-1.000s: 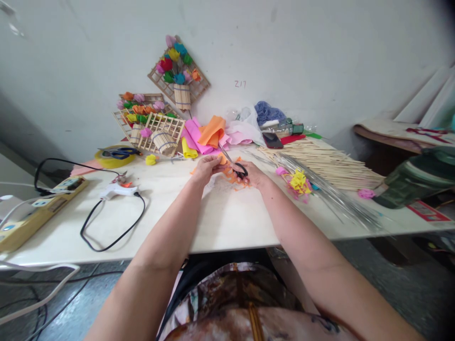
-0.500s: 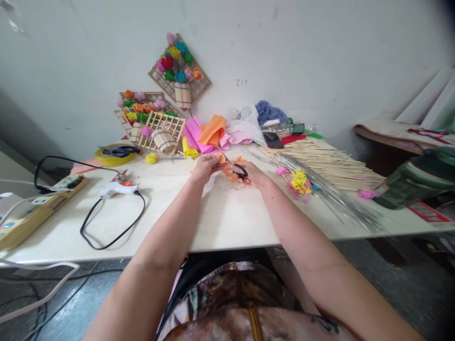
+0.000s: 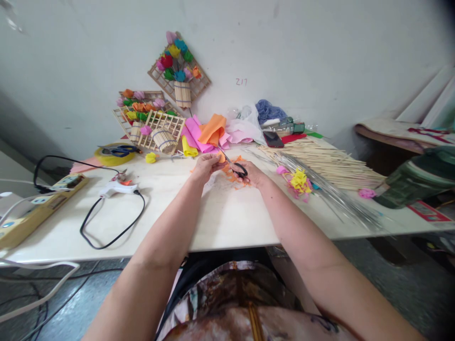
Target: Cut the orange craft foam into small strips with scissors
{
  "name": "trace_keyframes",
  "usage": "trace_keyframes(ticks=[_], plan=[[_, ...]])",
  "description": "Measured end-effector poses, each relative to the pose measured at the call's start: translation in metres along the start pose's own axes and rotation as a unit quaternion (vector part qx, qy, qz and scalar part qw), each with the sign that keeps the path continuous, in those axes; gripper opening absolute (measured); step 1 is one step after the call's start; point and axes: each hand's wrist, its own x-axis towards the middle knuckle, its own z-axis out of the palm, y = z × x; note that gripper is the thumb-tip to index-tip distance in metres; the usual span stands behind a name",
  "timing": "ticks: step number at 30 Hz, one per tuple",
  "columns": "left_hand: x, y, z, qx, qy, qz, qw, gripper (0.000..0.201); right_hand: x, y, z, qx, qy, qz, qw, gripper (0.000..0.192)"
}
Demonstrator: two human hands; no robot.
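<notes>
Between the thumb and fingers of my left hand (image 3: 209,166) is a small piece of orange crepe paper (image 3: 222,157). My right hand (image 3: 251,174) grips black-handled scissors (image 3: 239,169), their blades pointing up and left at the orange piece. Whether the blades touch the paper is too small to tell. Below the scissors, orange paper scraps (image 3: 232,177) lie scattered on the white table (image 3: 234,222). Just beyond my hands are a folded orange crepe paper sheet (image 3: 213,130) and pink crepe paper (image 3: 194,130).
Left, a white glue gun (image 3: 119,189) with a looped cord lies near a power strip (image 3: 42,210). Lattice panels with paper flowers (image 3: 161,130) stand at the back. To the right are wooden sticks (image 3: 320,161), wires (image 3: 341,203), yellow paper flowers (image 3: 299,180) and a green bottle (image 3: 415,177).
Both hands stay in nearly the same place. The orange piece and the scissors have shifted only very slightly.
</notes>
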Motion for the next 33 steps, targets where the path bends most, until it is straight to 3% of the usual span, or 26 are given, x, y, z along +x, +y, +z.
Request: trace_keyframes(ticks=[13, 33], plan=[[0.001, -0.001, -0.001, 0.001, 0.004, -0.004, 1.0, 0.016, 0.016, 0.017, -0.009, 0.032, -0.025, -0.023, 0.999, 0.023], [0.002, -0.001, -0.002, 0.002, 0.011, -0.003, 1.0, 0.02, 0.009, 0.007, -0.003, 0.023, -0.003, -0.012, 1.0, 0.02]])
